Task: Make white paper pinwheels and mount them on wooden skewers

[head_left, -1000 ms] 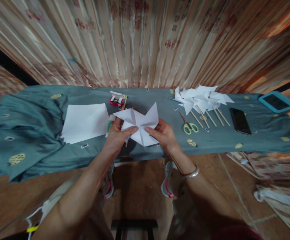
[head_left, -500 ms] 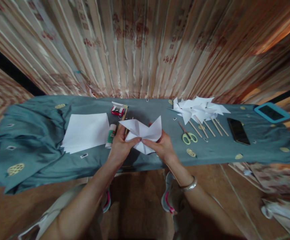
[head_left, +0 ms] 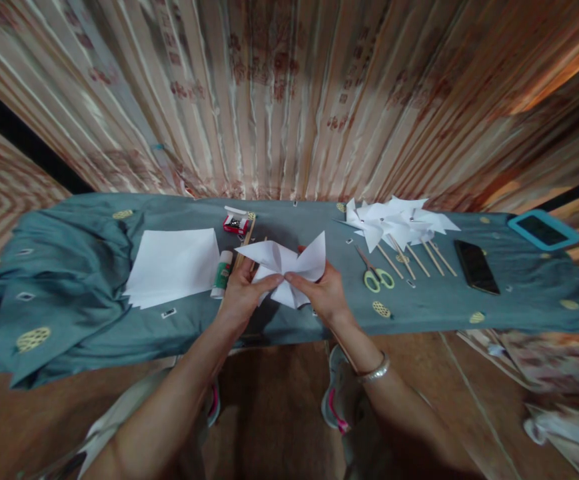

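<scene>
Between my two hands is a white paper pinwheel [head_left: 289, 261], its corners folded in and its points sticking out to the sides. My left hand [head_left: 242, 291] grips its left side, thumb pressed near the centre. On the right side my right hand [head_left: 324, 291] pinches the paper, thumb also at the middle, other fingers hidden behind. Wooden sticks [head_left: 249, 235] lie just beyond my left fingers. Close to the left hand stands or lies a green and white glue stick [head_left: 222, 274], and behind it a small red open box [head_left: 236, 221] of shiny pins.
A stack of white paper [head_left: 172, 267] lies at the left. Right of my hands are green-handled scissors [head_left: 378, 279], several finished pinwheels [head_left: 404, 223] on sticks, a dark phone [head_left: 476, 267] and a blue-framed tablet [head_left: 544, 229]. A pleated curtain [head_left: 289, 100] hangs behind the cloth-covered table [head_left: 434, 307].
The thumbs have shifted slightly on the pinwheel's centre, and its left point reaches a little further left. The objects on the table stay where they were.
</scene>
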Motion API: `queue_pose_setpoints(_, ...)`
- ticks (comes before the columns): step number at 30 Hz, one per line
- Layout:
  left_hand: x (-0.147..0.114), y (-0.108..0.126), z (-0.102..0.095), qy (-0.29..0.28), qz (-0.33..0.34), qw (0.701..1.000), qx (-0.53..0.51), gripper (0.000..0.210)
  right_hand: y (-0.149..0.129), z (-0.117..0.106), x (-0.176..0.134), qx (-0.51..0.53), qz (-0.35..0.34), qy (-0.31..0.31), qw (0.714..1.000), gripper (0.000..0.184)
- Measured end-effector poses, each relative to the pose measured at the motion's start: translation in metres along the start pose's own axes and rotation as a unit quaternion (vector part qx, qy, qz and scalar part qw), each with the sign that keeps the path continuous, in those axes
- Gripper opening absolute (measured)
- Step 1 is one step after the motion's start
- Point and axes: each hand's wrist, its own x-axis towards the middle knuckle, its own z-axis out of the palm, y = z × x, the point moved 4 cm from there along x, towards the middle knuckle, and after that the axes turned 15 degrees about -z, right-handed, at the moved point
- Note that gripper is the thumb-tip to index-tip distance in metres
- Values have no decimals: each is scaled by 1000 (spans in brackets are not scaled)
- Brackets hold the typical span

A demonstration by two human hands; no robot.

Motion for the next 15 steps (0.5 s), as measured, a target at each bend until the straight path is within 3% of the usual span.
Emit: queue_pose_setpoints(15, -3, -6, 3, -69, -84, 994, -29, 69, -9, -12, -1, -164, -51, 0, 985, 54)
